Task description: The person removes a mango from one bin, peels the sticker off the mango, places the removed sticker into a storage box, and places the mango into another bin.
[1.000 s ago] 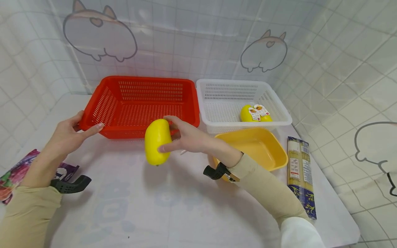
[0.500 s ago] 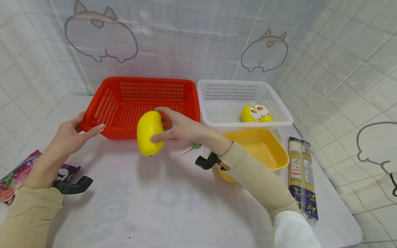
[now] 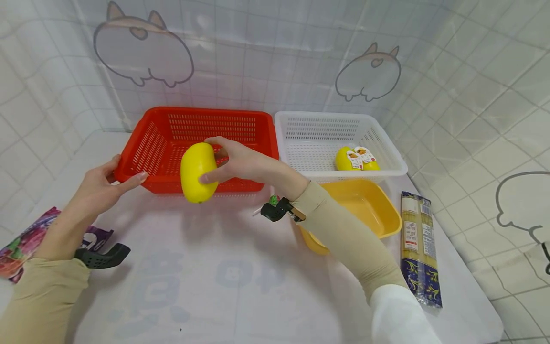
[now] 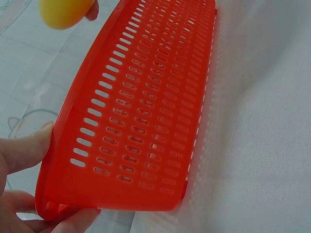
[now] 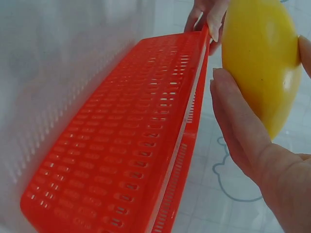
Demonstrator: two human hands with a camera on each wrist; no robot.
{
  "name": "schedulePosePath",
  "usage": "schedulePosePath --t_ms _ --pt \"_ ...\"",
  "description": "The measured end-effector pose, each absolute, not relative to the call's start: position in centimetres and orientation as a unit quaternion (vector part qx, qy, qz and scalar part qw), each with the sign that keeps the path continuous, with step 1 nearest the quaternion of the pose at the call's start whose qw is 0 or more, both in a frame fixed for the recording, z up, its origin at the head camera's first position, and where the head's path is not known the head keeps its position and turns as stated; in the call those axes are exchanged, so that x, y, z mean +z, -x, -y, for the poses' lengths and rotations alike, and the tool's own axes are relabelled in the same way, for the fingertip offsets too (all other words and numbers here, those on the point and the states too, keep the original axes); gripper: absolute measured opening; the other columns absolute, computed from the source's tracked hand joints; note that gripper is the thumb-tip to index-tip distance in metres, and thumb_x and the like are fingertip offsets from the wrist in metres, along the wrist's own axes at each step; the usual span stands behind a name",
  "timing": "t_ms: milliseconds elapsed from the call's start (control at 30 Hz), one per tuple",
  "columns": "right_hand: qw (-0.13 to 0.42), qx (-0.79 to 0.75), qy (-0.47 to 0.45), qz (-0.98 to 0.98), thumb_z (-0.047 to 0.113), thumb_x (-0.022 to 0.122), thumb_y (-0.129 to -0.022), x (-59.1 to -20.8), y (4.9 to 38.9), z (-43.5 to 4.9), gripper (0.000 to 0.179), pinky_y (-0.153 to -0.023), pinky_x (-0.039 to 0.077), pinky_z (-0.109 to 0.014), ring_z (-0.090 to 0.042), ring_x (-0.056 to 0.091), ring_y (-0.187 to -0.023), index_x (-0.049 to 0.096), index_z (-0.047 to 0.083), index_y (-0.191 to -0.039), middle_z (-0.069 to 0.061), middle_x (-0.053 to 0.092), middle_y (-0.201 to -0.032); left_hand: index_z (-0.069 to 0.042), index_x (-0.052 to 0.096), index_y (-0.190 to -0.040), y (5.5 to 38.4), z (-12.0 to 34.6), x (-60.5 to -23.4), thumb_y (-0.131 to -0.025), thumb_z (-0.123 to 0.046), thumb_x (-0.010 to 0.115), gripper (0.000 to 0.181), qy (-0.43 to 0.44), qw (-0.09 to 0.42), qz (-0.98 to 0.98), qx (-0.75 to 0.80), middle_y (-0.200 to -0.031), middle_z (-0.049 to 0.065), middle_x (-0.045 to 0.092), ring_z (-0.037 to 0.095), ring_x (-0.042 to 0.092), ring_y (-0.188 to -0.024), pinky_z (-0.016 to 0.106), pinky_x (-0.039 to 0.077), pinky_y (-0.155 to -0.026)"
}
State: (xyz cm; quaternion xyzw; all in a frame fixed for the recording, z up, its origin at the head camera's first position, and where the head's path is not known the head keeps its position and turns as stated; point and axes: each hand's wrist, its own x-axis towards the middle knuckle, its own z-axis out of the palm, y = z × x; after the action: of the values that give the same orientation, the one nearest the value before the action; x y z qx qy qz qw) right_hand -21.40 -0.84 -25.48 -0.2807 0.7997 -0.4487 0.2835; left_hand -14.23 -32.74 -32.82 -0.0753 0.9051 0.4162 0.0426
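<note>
We see the person's right hand (image 3: 242, 165) holding a glossy yellow, mango-shaped fruit (image 3: 193, 173) in the air, its fingers clamped on the fruit, with the thumb against the near side and the other fingers behind. In the head view, the fruit overlaps the front rim of a red rectangular plastic basket (image 3: 212, 125) with slotted walls; both wrist views show us a gap between fruit and rim. The person's left hand (image 3: 98, 193) grips the basket's near left corner, its fingers closed about the rim, thumb along the front edge.

Just beside the red basket, to the right, we find a white rectangular plastic basket (image 3: 302, 173) with yellow fruits bearing white labels (image 3: 343, 158) in its near right part. In front of it sits a yellow-orange plastic tub (image 3: 369, 210), partly covered by the right forearm. Right of the tub lies a long clear-and-blue packet of pale noodles (image 3: 418, 248). Near the right wrist we make out a small green-headed stick (image 3: 274, 199), partly hidden. A purple and pink printed bag (image 3: 32, 239) lies under the left forearm. All this stands on a white-covered bench (image 3: 215, 286).
</note>
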Motion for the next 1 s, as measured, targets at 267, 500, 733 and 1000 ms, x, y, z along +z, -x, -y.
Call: schedulePosePath --t_ms 267,500,733,1000 --pt "0.290 -0.472 0.270 -0.787 0.027 0.085 -0.080 -25.2 22.4 1.6 0.086 -0.085 0.058 -0.028 -0.015 0.050 -0.122 0.035 0.027 -0.151 0.003 0.050 -0.139 -0.015 -0.012 -0.157 14.2 32.8 -32.8 -0.092 -0.063 0.055 0.105 0.078 0.043 -0.904 0.419 -0.157 0.034 0.023 0.053 0.028 -0.136 0.072 0.034 -0.105" --pt "0.294 -0.476 0.266 -0.785 0.026 0.085 -0.080 -25.0 23.5 2.3 0.087 -0.082 0.060 -0.028 -0.015 0.053 -0.118 0.034 0.027 -0.151 0.002 0.050 -0.137 -0.014 -0.012 -0.157 14.2 32.9 -32.5 -0.093 -0.063 0.054 0.104 0.081 0.048 -0.904 0.417 -0.158 0.034 0.022 0.053 0.027 -0.137 0.071 0.036 -0.105" --pt "0.316 -0.505 0.261 -0.759 0.019 0.083 -0.082 -24.8 24.7 3.3 0.087 -0.089 0.059 -0.032 -0.019 0.063 -0.109 0.032 0.022 -0.153 -0.002 0.050 -0.137 -0.015 -0.012 -0.157 14.3 32.8 -32.4 -0.092 -0.064 0.055 0.105 0.081 0.049 -0.903 0.419 -0.158 0.033 0.021 0.053 0.027 -0.137 0.071 0.035 -0.105" --pt "0.323 -0.509 0.261 -0.754 0.016 0.082 -0.084 -24.7 25.8 4.1 0.086 -0.093 0.058 -0.036 -0.019 0.058 -0.114 0.031 0.020 -0.153 -0.003 0.050 -0.135 -0.015 -0.012 -0.157 14.2 32.8 -32.4 -0.090 -0.067 0.055 0.108 0.086 0.045 -0.904 0.415 -0.158 0.033 0.022 0.052 0.028 -0.136 0.068 0.040 -0.102"
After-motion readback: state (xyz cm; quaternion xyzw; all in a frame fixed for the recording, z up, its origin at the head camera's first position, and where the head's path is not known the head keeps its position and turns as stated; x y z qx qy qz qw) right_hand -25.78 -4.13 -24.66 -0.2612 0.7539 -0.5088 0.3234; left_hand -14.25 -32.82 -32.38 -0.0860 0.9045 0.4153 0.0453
